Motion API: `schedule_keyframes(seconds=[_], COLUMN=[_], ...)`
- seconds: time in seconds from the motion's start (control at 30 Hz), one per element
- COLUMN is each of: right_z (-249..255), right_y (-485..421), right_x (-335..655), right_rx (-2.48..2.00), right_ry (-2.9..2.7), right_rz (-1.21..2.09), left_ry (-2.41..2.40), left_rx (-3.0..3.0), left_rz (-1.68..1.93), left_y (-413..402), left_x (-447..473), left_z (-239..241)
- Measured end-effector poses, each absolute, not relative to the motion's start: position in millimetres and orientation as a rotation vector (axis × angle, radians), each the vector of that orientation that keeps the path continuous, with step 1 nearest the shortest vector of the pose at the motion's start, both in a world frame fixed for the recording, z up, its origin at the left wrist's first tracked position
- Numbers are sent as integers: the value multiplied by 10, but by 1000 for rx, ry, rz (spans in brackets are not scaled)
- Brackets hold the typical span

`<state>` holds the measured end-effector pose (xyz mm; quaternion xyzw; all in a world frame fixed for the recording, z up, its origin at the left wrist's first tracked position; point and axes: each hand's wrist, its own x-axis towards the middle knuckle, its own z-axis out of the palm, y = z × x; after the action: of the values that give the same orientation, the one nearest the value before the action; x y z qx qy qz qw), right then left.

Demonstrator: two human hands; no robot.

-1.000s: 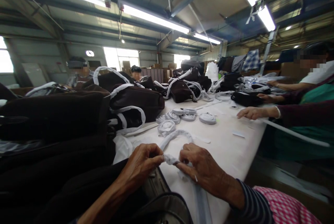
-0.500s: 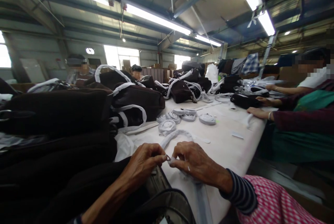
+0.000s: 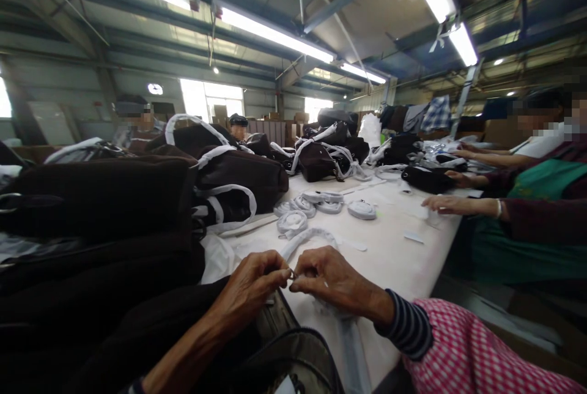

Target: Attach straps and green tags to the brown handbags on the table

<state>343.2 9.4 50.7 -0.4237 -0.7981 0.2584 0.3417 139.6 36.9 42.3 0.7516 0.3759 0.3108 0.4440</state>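
My left hand (image 3: 257,278) is closed in a pinch, and so is my right hand (image 3: 337,281); their fingertips nearly meet. Between them shows a small metal fitting (image 3: 292,274), its exact shape too small to tell. Behind my hands a strap in whitish wrapping (image 3: 314,234) arches over the table, and a wrapped length (image 3: 352,354) runs down below my right wrist. Beneath my hands lies an open dark bag (image 3: 293,357) with a zip edge.
Dark bags (image 3: 105,210) are piled on the left, more bags (image 3: 318,158) behind. Coiled wrapped straps (image 3: 293,221) rest on the white table (image 3: 389,253). At right a co-worker's hand (image 3: 443,204) is over the table edge, beside a black bag (image 3: 424,180).
My right hand has shifted slightly left, bringing its fingertips closer to my left hand's. The co-worker's nearer hand has lifted and moved left, fingers stretched.
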Motion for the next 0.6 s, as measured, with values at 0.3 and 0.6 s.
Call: schedule_keyframes(seconds=[0.3,0.6], right_z=[574,565], right_y=[23,50], right_x=[3516,3485], right_rx=[-1539,-1409], right_ry=[-2260,-2138], right_rz=[496,530], left_ry=[991,921], left_rx=[1920,1432], left_rz=[826,881], left_y=[295,345], left_x=[1425,1508], left_z=[426,391])
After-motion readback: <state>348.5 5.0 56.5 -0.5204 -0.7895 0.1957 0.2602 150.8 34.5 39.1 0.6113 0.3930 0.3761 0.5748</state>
